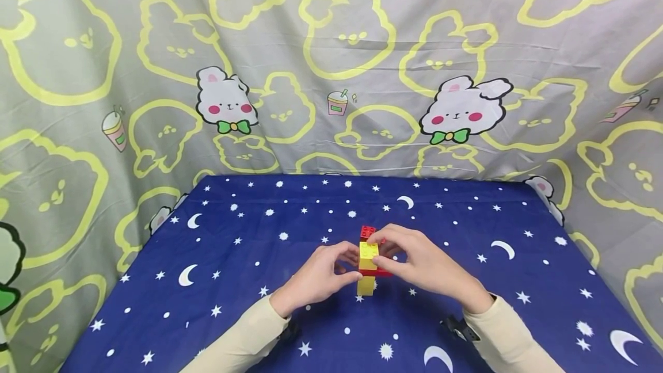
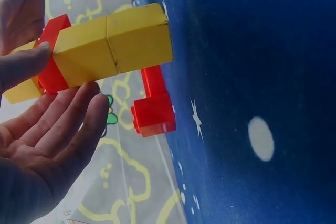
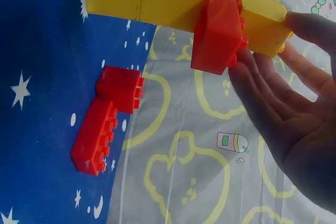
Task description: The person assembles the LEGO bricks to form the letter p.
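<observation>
A small tower of toy building bricks stands upright between the hands. Two yellow bricks form its lower part. A red brick lies across them, and a yellow brick sits on top. My right hand pinches this top brick between thumb and fingers. My left hand holds the tower at the red brick's level, its thumb against the red brick and its other fingers on the far side. Behind the tower, a short red brick and a longer red brick lie end to end on the cloth.
A dark blue cloth with white stars and moons covers the table. Grey curtains with yellow cartoon outlines hang behind the table and along both sides.
</observation>
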`<state>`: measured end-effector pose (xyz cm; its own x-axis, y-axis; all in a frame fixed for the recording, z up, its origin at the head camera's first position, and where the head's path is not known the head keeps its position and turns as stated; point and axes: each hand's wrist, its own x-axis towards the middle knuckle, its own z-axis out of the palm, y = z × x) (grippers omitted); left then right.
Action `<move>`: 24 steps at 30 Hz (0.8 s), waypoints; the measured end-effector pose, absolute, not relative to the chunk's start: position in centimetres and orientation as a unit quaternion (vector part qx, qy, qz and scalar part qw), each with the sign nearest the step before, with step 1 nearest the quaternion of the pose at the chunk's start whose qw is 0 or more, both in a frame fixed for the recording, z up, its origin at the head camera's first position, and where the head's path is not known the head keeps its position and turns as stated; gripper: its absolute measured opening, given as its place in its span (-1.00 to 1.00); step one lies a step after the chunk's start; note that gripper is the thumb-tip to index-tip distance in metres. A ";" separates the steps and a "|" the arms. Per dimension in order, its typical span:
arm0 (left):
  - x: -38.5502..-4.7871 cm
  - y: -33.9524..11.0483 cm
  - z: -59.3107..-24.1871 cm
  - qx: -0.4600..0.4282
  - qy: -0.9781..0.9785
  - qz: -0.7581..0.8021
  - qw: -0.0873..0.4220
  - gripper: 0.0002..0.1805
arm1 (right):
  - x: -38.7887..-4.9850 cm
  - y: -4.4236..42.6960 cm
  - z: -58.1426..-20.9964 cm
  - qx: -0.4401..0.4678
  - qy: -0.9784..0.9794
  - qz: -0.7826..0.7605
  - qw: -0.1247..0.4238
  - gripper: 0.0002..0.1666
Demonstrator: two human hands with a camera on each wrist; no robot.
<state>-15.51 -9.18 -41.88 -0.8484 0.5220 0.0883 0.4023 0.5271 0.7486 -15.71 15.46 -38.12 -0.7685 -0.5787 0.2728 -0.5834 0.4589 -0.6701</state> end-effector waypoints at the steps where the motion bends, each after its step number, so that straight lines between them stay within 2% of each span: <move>1: -15.5 -9.2 -41.9 0.266 0.871 0.406 0.073 -0.61 | -15.7 15.5 -38.1 0.339 -0.855 0.393 0.002 -0.66; 24: -15.2 -9.0 -41.5 0.263 0.878 0.393 0.077 -0.61 | -15.6 15.4 -38.1 0.338 -0.859 0.385 -0.002 -0.68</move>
<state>-15.19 -9.05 -41.53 -0.8502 0.5216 0.0720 0.4014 0.5535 0.7297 -15.60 15.38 -38.09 -0.7720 -0.5817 0.2564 -0.5787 0.4762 -0.6620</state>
